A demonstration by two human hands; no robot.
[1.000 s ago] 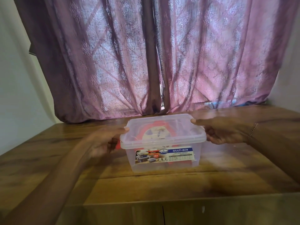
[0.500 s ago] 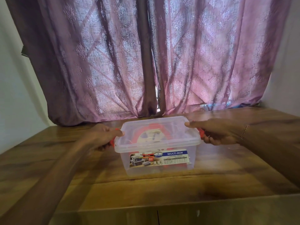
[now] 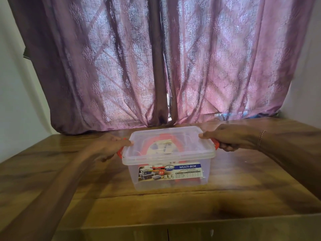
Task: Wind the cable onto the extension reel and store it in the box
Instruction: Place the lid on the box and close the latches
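Clear plastic made up the box (image 3: 171, 173), which sat on the wooden bench (image 3: 243, 192) in front of purple curtains (image 3: 121, 66). Its see-through lid (image 3: 166, 141) was on, and the red reel (image 3: 163, 143) showed through it, lying flat inside; the cable itself could not be made out. The left hand (image 3: 107, 146) curled around the red clip (image 3: 119, 152) at that end, thumb on the lid's edge. The right hand (image 3: 231, 138) held the other red clip (image 3: 215, 144) the same way. To close it well, both clips likely needed pressing at once, evenly, so the lid seated flat. A printed label (image 3: 171, 172) reading MULTI-BOX covered the front wall.
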